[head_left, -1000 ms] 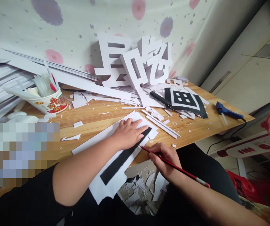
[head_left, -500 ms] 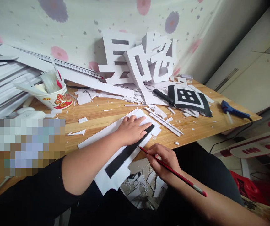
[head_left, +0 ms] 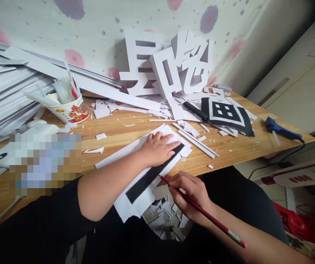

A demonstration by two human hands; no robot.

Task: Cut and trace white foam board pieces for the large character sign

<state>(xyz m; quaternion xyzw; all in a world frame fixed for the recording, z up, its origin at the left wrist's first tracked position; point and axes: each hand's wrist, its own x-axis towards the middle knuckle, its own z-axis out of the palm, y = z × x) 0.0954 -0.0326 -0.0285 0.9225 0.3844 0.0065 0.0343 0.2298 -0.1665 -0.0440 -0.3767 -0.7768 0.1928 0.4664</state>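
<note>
My left hand point(head_left: 159, 148) lies flat with its fingers spread, pressing a long black strip point(head_left: 146, 183) onto a white sheet point(head_left: 120, 156) at the table's front edge. In my right hand point(head_left: 189, 190) is a red pencil point(head_left: 209, 217), pinched near its tip. The pencil tip touches or nearly touches the strip's lower right edge; which one I cannot tell. Its eraser end points toward my right forearm. The sheet's near corner hangs over the table edge.
White cut-out characters point(head_left: 141, 62) stand against the wall. Behind the sheet are a black cutter point(head_left: 196, 112), a black-and-white piece point(head_left: 226, 113) and scraps. A paper cup point(head_left: 73, 112) sits left, a blue glue gun point(head_left: 284, 130) right. Scraps fill a bin point(head_left: 164, 216) below.
The pencil tip has slid a little down along the strip's edge, toward me, with my right hand. My left hand stays on the strip. The whole view has shifted slightly.
</note>
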